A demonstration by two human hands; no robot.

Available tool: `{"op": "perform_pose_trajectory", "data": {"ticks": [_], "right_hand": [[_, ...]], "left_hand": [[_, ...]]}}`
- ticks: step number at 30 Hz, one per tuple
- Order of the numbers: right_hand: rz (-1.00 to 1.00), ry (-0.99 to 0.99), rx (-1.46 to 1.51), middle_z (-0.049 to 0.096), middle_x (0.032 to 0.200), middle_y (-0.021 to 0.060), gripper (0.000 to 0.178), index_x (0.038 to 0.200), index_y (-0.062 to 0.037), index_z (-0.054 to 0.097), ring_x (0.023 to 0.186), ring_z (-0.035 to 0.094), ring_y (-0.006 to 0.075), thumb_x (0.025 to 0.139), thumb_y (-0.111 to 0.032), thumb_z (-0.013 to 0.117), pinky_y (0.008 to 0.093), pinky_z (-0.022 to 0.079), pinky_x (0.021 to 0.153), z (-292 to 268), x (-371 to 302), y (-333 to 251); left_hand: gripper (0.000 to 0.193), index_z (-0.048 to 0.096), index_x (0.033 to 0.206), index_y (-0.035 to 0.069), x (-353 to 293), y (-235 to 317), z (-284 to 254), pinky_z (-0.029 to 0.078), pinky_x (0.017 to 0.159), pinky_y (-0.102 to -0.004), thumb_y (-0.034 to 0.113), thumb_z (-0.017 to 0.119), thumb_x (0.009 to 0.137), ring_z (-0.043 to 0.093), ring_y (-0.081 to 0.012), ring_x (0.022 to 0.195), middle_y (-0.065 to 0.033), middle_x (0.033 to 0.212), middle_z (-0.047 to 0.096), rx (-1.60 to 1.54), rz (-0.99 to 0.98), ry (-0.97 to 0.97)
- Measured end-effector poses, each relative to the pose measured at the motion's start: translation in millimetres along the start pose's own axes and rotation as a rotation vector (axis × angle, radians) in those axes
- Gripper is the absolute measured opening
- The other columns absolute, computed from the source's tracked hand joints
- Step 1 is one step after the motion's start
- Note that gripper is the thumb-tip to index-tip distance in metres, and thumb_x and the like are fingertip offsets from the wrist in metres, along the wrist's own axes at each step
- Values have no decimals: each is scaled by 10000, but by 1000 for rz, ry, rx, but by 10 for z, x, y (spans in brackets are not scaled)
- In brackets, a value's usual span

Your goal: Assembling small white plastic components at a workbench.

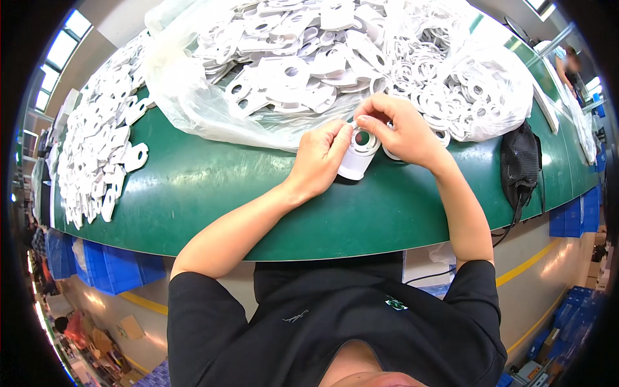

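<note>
Between my hands, just above the table, is a white plastic part with a rounded top and a round hole ringed by a raised rim. My left hand is closed on its left side, the thumb lying along the edge. Bent over the upper right of the same part, my right hand pinches its rim with thumb and fingers. Whether a separate ring sits under those fingertips is hidden. Close to the right hand, a loose white ring lies by the edge of a heap of white rings.
A clear plastic bag spreads behind my hands, under a heap of flat white parts with holes. More such parts are piled at the left of the green table. A black mesh pouch lies right. Blue bins stand below the table edge.
</note>
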State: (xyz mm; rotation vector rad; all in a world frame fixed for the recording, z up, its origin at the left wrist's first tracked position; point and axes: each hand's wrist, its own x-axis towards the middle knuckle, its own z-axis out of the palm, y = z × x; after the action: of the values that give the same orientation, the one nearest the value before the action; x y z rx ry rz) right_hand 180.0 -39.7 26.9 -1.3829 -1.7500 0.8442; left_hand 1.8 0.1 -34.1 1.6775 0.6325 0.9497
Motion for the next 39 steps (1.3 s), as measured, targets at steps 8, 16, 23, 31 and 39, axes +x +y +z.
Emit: {"op": "perform_pose_trajectory", "data": {"ticks": [8, 16, 23, 31, 39], "right_hand": [[-50, 115, -40, 604, 780, 20, 155, 917, 7, 617, 727, 509, 60, 932, -139, 568, 226, 428, 645, 102, 33, 62], [39, 209, 368, 637, 873, -5, 194, 1022, -1, 627, 789, 539, 29, 959, -169, 555, 183, 435, 684, 119, 42, 132], [-192, 104, -80, 619, 790, 72, 162, 974, 15, 623, 713, 554, 135, 930, -123, 553, 259, 443, 669, 70, 29, 84], [-117, 39, -167, 619, 759, 94, 147, 954, 15, 619, 695, 556, 157, 913, -113, 558, 279, 447, 674, 70, -11, 0], [118, 109, 382, 653, 806, 30, 138, 952, -2, 592, 727, 557, 47, 917, -135, 603, 199, 433, 660, 164, -2, -22]], "left_hand": [[272, 585, 954, 0, 3, 10, 0, 429, 669, -249, 223, 436, 1000, 526, -73, 771, -54, 866, 618, -255, -141, 30], [295, 408, 1235, 80, 4, 165, 34, 494, 869, -334, 268, 416, 1007, 537, -164, 1069, -88, 1211, 509, -602, -152, -71], [291, 580, 983, 43, 53, 89, -74, 441, 625, -243, 292, 432, 1002, 541, -82, 711, -4, 844, 609, -380, -186, -65], [304, 602, 825, 17, 75, 62, -91, 347, 556, -200, 228, 460, 993, 424, -20, 653, 25, 688, 524, 137, 19, 38], [316, 439, 1193, 22, 18, 219, -31, 459, 617, -264, 248, 494, 980, 568, -129, 701, -81, 898, 623, -246, -223, 45]]}}
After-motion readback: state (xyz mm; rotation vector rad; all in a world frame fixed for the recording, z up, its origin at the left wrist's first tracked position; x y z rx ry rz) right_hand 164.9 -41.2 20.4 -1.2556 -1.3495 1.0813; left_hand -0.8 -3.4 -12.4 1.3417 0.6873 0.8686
